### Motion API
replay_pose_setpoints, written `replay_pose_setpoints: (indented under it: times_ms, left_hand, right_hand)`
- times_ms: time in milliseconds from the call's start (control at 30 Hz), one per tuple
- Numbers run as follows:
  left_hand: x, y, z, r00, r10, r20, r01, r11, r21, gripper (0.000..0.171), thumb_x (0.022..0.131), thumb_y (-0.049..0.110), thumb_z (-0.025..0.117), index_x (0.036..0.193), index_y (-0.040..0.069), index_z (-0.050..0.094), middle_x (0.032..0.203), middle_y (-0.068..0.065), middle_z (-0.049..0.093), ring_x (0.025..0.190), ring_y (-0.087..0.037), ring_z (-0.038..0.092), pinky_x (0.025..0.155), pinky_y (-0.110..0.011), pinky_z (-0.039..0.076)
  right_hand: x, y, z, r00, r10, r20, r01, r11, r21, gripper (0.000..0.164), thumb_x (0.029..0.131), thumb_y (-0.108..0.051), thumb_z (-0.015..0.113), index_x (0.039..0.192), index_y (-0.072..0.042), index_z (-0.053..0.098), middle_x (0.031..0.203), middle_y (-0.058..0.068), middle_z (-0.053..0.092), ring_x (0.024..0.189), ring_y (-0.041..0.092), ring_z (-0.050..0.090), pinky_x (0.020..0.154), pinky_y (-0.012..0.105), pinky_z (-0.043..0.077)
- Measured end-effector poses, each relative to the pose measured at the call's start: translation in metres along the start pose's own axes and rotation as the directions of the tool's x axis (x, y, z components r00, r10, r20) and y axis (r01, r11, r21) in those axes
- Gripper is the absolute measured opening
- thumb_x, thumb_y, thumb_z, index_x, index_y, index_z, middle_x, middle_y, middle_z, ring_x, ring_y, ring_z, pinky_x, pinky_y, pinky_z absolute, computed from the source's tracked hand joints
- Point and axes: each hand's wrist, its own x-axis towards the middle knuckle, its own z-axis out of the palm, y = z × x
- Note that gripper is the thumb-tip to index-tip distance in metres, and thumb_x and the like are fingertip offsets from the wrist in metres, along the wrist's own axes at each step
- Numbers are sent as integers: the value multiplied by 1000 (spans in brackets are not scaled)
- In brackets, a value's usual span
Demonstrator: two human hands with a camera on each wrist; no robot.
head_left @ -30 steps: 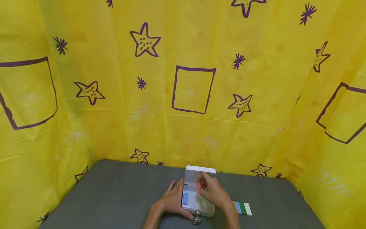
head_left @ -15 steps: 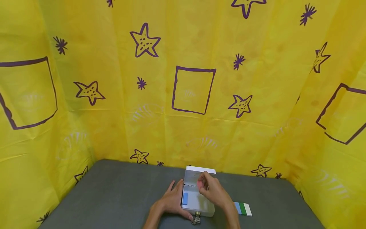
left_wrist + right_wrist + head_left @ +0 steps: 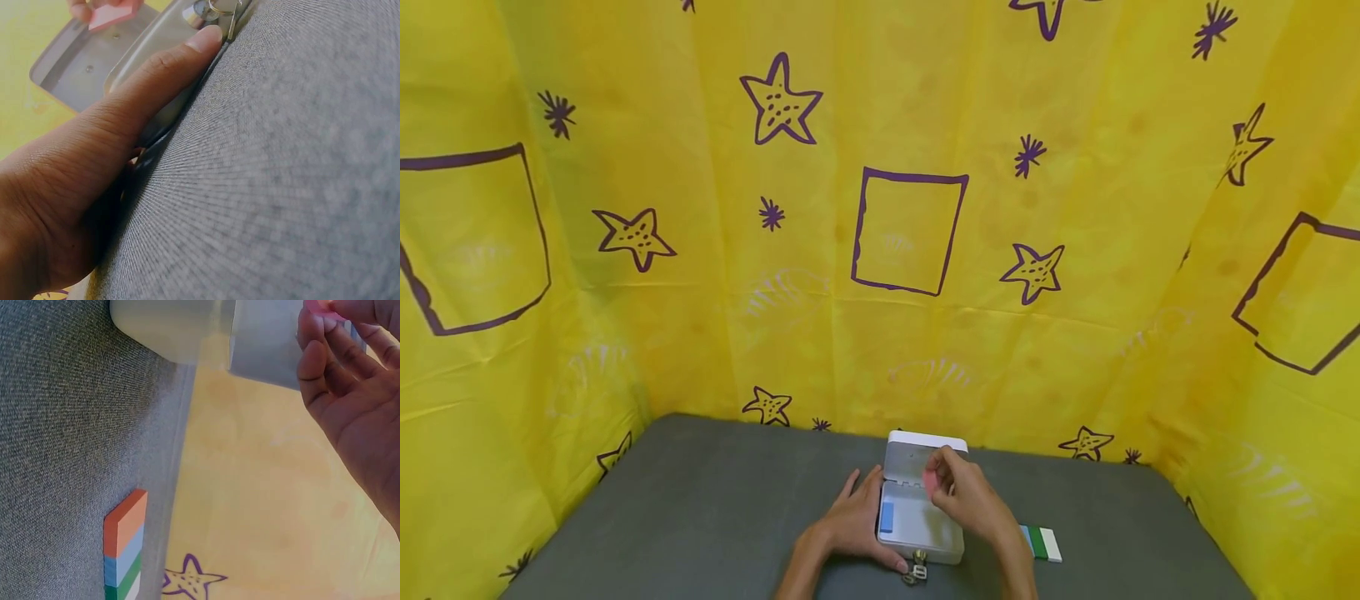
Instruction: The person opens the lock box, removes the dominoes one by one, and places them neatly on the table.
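A white metal lockbox (image 3: 940, 556) stands with its lid (image 3: 928, 439) raised at the back. Inside, by the left wall, lies a light blue block (image 3: 887, 517). My left hand (image 3: 856, 527) rests against the box's left side, fingers and thumb fairly straight, the thumb along the front near the lock. Over the box's right part, my right hand (image 3: 970, 500) pinches a flat pink block (image 3: 931, 482) between thumb and fingers, in front of the lid. The left wrist view also shows this pink block (image 3: 112, 17), partly covered by fingertips.
Keys (image 3: 916, 572) hang from the lock at the box's front. Right of the box, a row of blocks (image 3: 1041, 543) lies on the grey table (image 3: 737, 500); the right wrist view shows an orange block (image 3: 130, 520) at its end. Yellow patterned curtains (image 3: 820, 350) enclose the table.
My right hand has shifted slightly right with the pink block, and the block has turned in its fingers. My left hand stays against the box.
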Motion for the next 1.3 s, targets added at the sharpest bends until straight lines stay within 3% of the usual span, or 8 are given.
replay_pose_setpoints:
  times_ms: [667,967,1300]
  left_hand:
    - [-1,2,-2,999,31,-12,-31,999,-25,140,64,62,92,163,-3,18,170,-24,30,162,-39,23,132,-63,8]
    - [0,0,0,999,30,-22,-30,1000,-4,140,63,63,92,162,-4,20,169,-23,31,162,-37,24,133,-62,9]
    - [2,-2,-3,999,46,-6,-46,998,-42,140,64,64,92,163,-1,17,171,-22,29,162,-40,21,132,-64,7]
  right_hand:
    - [-7,4,-15,996,78,-39,-79,997,-13,27,85,10,66,107,-4,61,87,2,64,75,-1,54,67,19,52]
    - [-13,3,-24,998,56,-6,-56,998,-9,25,84,8,68,106,-4,62,87,3,65,75,0,56,66,20,53]
    - [-26,8,-48,996,88,33,-88,996,13,22,88,5,66,108,-3,64,86,3,64,74,1,53,64,20,49]
